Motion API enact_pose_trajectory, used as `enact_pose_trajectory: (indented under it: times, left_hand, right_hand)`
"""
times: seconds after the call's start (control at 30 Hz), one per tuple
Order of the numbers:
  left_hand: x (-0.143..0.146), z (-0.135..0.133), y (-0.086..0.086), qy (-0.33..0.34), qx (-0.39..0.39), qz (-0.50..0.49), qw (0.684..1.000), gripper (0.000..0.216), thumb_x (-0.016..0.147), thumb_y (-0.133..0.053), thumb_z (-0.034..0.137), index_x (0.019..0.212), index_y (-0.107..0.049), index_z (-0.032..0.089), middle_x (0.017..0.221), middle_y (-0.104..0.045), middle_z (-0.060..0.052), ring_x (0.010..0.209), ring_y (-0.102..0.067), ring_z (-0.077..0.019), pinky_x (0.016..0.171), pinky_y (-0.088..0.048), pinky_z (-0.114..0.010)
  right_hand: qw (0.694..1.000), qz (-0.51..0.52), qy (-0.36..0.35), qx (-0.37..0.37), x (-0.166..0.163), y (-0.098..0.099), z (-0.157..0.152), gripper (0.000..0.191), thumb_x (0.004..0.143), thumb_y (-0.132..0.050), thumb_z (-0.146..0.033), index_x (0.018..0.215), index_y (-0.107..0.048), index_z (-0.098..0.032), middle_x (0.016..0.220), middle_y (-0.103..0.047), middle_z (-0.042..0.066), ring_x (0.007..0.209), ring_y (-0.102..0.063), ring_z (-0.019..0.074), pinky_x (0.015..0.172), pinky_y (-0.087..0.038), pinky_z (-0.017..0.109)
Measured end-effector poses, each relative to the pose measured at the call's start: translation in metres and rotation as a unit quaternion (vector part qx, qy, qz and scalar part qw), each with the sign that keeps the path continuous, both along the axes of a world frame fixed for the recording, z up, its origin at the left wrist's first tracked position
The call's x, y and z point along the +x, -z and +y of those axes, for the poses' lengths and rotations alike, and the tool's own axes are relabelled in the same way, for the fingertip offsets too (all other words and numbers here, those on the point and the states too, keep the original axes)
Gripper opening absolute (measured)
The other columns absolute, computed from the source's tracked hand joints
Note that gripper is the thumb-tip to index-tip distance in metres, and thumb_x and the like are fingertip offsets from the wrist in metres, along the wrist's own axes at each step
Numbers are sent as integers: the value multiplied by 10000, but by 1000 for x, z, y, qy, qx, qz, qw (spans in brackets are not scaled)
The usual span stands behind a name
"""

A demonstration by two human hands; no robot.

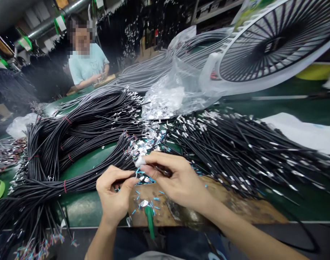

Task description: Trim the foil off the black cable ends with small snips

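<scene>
Near the table's front edge my left hand [114, 193] is closed, thumb and forefinger pinching the end of a thin cable. Fine blue and white wires [137, 172] stick out between my two hands. My right hand [178, 180] comes in from the right with its fingertips pressed together at these wires; a white cover [140, 161] sits on its forefinger tip. Something dark shows inside the curl of that hand, too hidden to name. Below lies a worn wooden board [221, 206] with blue wire scraps [156, 199] and a green strip [149, 222].
Bundled black cables [45, 155] curve along the left; loose black cables [235, 155] spread right. Behind are a clear plastic bag [175, 90], grey cables [143, 72] and a large white fan [265, 47]. A person [87, 66] sits across the green table [83, 159].
</scene>
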State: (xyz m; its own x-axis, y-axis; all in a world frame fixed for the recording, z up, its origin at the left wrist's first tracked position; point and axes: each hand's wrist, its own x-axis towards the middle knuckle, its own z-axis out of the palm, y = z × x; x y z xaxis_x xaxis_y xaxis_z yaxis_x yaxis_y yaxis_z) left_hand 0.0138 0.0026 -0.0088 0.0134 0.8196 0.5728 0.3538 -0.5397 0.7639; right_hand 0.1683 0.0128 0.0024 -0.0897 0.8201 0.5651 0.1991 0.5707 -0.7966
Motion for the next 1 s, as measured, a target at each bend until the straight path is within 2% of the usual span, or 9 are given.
enact_pose_trajectory:
  times: [0.1, 0.2, 0.27, 0.33, 0.43, 0.7, 1.0]
  left_hand:
    - [0, -2, -1, -33, 16, 12, 999, 95, 738, -694, 273, 685, -699, 195, 591, -622, 15, 514, -519, -99, 463, -388, -206]
    - [1, -4, -4, -81, 25, 25, 996, 157, 750, -670, 292, 635, -680, 185, 556, -584, 20, 486, -492, -94, 439, -371, -209]
    - [3, -5, -6, -90, 31, 14, 995, 140, 746, -673, 274, 637, -674, 186, 548, -574, 29, 475, -481, -86, 425, -357, -202]
    - [3, -5, -6, -80, 35, -3, 996, 93, 736, -687, 244, 661, -675, 190, 565, -587, 34, 480, -489, -78, 425, -356, -189]
    - [2, -4, -5, -67, 30, -11, 997, 56, 723, -706, 222, 681, -684, 191, 587, -605, 30, 501, -510, -77, 438, -368, -179]
    - [0, -4, -4, -54, 12, -12, 998, 69, 731, -699, 241, 682, -687, 194, 586, -613, 25, 507, -517, -83, 434, -348, -178]
    - [-3, -3, -6, -51, -15, 25, 998, 233, 798, -608, 306, 614, -665, 176, 518, -567, 25, 468, -481, -87, 434, -330, -198]
  right_hand:
    - [998, 3, -5, -56, 1, 1, 0, 155, 853, -518, -223, 902, -649, -156, 756, -688, 41, 653, -632, 137, 578, -506, 217]
    - [1000, 4, 9, -29, 2, 1, -1, 251, 849, -530, -262, 1057, -626, -160, 903, -700, 71, 772, -656, 162, 667, -534, 247]
    - [1000, -8, 1, -1, 2, 1, -2, 213, 855, -529, -245, 1012, -658, -180, 894, -704, 62, 794, -655, 162, 692, -533, 249]
    - [999, -26, -20, 12, 3, 0, -3, 182, 860, -522, -210, 928, -689, -187, 803, -705, 48, 721, -648, 149, 630, -523, 232]
    - [999, -28, -43, 15, 2, -2, -3, 188, 858, -521, -184, 878, -707, -173, 731, -702, 46, 637, -633, 135, 551, -495, 214]
    - [999, -14, -40, 9, 2, -5, -4, 206, 859, -521, -185, 818, -722, -171, 652, -678, 31, 557, -595, 113, 509, -472, 193]
    - [999, -5, -37, 9, 1, -5, -5, 208, 850, -522, -180, 823, -728, -166, 666, -692, 37, 548, -603, 111, 486, -474, 193]
